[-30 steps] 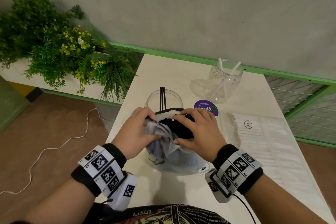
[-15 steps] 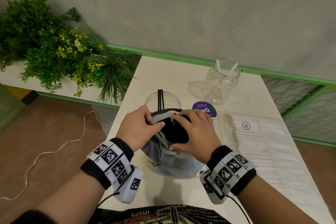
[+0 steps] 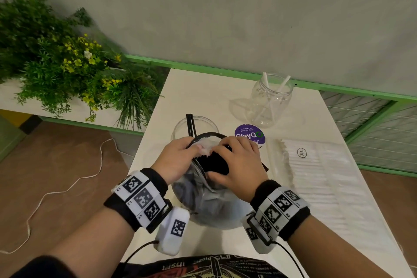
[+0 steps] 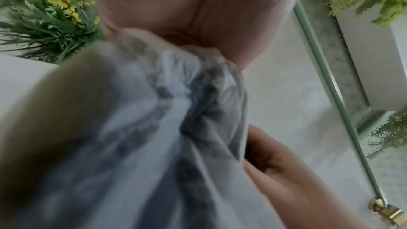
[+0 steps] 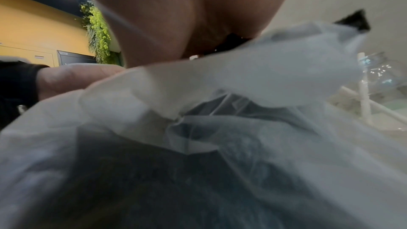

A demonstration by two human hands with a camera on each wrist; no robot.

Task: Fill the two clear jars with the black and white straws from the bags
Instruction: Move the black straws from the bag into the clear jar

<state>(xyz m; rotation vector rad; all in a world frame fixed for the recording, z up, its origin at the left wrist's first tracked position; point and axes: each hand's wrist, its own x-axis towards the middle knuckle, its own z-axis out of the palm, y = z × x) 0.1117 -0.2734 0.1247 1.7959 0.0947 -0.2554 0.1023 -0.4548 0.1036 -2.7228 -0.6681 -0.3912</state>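
Observation:
A translucent bag of black straws stands at the table's near middle. My left hand grips the bunched plastic of its mouth on the left side. My right hand curls over the bundle of black straws at the opening, thumb below and fingers above. Just behind the bag stands a clear jar with two black straws in it. A second clear jar at the back right holds two white straws. A flat bag of white straws lies to the right.
A purple round sticker lies on the white table between the jars. Green plants with yellow flowers fill a planter on the left. A white cable trails over the brown floor. A green-framed mesh panel is at the right.
Both hands have shifted slightly forward on the bag's mouth, and the right hand's fingers have closed further over the black straw bundle. The jars and the white bag have not moved.

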